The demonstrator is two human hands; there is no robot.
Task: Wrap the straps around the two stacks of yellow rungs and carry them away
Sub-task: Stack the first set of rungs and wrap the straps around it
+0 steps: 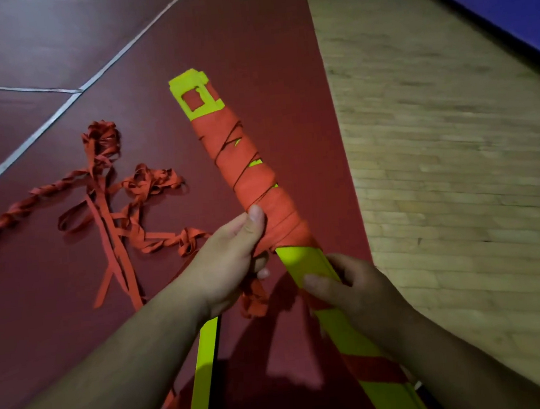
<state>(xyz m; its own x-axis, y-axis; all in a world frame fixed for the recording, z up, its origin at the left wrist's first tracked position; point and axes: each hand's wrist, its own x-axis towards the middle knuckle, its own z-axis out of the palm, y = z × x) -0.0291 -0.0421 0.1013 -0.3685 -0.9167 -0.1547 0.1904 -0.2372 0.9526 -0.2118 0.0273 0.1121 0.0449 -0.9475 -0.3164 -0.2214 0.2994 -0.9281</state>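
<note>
The stack (303,260) of yellow rungs is held up over the red mat (246,41). Its long axis runs diagonally from the far end at upper left down toward the person's right side. The strap (252,173) is wound in overlapping turns over the far half, stopping just past the slotted yellow end. The left hand (231,264) grips the nearest turns, thumb pressed flat on top and fingers curled underneath. A bunched tail (254,298) of strap hangs just below that hand; it is probably pinched in the curled fingers, though they hide the contact. The right hand (359,291) holds the bare yellow part just nearer the body, fingers wrapped around its edge. Bare rung therefore lies between the two hands, on the near side of the last turn. The next turn likely has to advance toward the right hand, with the left hand, which is nearer the tail, carrying it around. A slack length of strap (113,203) lies tangled on the mat to the left, well apart from the stack. The second stack (206,375) rests on the mat under the left forearm, unwrapped as far as it shows.
</note>
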